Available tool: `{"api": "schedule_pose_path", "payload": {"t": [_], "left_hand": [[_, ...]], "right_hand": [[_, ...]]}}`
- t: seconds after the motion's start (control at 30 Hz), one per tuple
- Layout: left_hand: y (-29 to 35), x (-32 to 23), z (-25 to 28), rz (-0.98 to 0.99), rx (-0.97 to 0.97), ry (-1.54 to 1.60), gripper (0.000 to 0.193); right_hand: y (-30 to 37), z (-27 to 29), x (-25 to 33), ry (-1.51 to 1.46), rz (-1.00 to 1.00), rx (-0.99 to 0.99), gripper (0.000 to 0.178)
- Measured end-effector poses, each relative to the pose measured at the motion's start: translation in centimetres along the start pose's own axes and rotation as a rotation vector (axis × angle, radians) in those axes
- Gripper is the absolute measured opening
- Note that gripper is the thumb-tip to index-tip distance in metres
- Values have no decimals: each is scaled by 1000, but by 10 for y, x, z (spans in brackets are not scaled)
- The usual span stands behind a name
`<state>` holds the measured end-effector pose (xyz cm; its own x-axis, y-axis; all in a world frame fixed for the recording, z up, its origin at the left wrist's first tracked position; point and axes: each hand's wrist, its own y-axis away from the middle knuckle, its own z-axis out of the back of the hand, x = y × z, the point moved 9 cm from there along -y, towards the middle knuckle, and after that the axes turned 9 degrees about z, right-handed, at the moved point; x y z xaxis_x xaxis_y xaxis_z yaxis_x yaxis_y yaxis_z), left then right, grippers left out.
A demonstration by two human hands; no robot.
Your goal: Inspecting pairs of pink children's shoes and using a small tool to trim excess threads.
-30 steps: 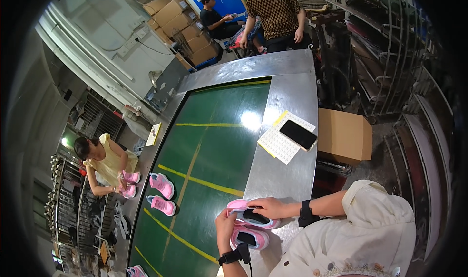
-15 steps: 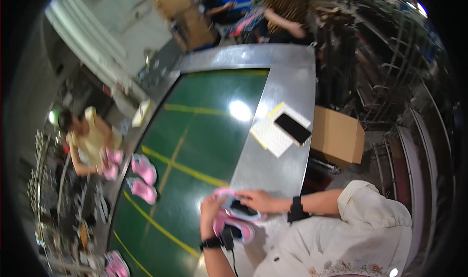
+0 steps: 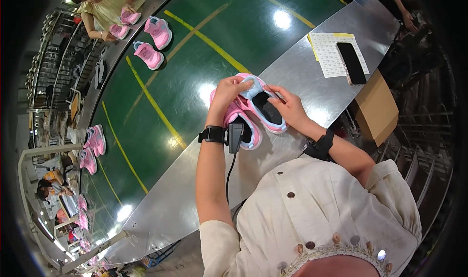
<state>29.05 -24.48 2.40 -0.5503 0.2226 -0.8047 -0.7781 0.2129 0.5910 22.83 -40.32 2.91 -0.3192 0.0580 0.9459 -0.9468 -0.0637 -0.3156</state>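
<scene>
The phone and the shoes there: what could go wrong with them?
The phone lies near the table's edge, so a bump might knock it off. The gadget on the wrist of the left hand sits right by a shoe, so it might rub or catch on it.

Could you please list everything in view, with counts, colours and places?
belt: one, green with yellow lines, centre
metal surface: one, silver, belt's near side
near shoes: two, pink and light-blue, centre
far shoes: several, pink, belt's far side
phone: one, black, on white paper
box: one, brown, right
people: several, one in yellow, mostly left
racks: several, grey, both sides
straps: two, black, wrists
shirt: one, cream, below
left hand: one, on shoe
right hand: one, same shoe
</scene>
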Motion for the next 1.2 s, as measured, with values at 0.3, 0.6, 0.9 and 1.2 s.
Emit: {"api": "schedule_pose_path", "payload": {"t": [0.3,0.6,0.9,1.2], "left_hand": [[108,13,46,-404,-510,-281,79],[98,146,22,-123,-383,911,59],[112,67,-67,-360,873,1919,55],[109,27,-78,-473,1110,1760,48]], "right_hand": [[-2,1,-8,327,-257,218,50],[16,7,-57,-428,-693,73,44],[24,-46,19,-1989,-740,160,51],[33,-49,38,-1887,-721,217,54]]}}
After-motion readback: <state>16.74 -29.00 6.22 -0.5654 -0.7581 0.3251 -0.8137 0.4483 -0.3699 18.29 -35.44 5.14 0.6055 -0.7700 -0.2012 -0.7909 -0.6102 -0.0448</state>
